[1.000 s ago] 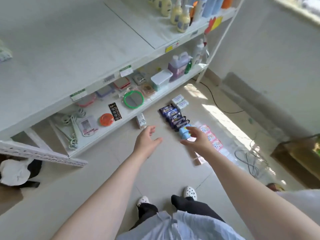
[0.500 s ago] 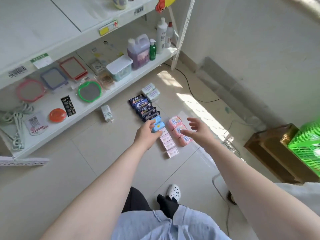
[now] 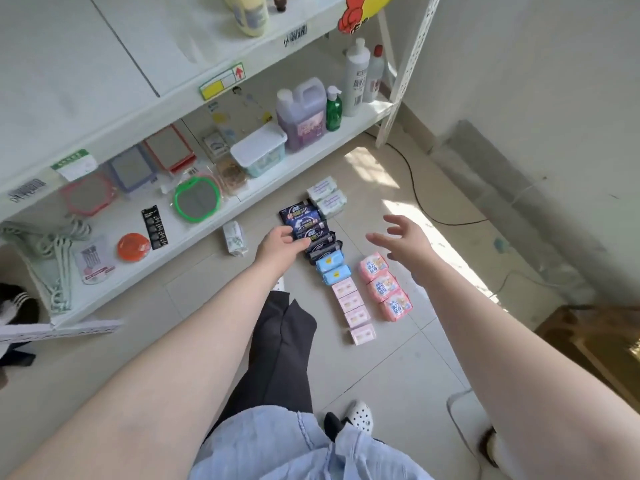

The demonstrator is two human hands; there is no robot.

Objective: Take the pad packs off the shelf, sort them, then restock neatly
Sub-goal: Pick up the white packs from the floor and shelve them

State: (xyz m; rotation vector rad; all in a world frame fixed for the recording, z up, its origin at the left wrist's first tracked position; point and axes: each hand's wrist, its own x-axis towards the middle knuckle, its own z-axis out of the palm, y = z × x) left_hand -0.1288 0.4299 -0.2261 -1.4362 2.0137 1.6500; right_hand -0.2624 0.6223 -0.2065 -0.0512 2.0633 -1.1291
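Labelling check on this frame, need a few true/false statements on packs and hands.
1. The pad packs lie sorted in rows on the floor. True.
2. The left hand touches the dark blue packs. True.
3. The right hand has a pink pack in its grip. False: it hovers open, holding nothing.
4. The light blue packs sit on the shelf. False: they lie on the floor, between the dark packs and the pale pink packs.
5. Three bright pink packs form their own row. True.
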